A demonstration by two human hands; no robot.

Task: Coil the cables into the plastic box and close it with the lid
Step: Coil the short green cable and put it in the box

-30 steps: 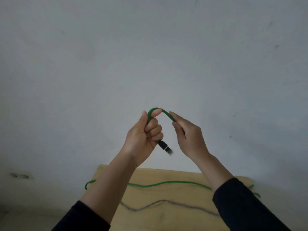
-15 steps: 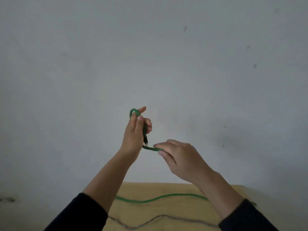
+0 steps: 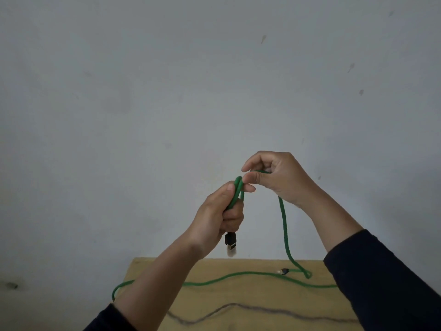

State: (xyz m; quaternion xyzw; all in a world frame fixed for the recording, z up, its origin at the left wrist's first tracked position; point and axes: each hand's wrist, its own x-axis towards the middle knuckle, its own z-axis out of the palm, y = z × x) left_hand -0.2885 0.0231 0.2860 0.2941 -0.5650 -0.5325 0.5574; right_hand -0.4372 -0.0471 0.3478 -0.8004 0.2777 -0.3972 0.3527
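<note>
My left hand point(image 3: 220, 215) grips a folded loop of the green cable point(image 3: 284, 225), with the black USB plug point(image 3: 230, 243) hanging out below the fist. My right hand point(image 3: 278, 176) pinches the same cable just right of the loop's top. From there the cable drops to the wooden table point(image 3: 250, 302), curls at the far right and trails left across it. A grey cable point(image 3: 238, 306) lies in a wavy line nearer to me. No plastic box or lid is in view.
The table's far edge meets a plain grey wall point(image 3: 191, 91). A small black connector point(image 3: 284, 271) lies on the table near the green cable's curl.
My right hand has risen from below the left hand to above it, carrying the cable up and over. A second strand now lies in my left hand's loop. The camera tilted down slightly.
</note>
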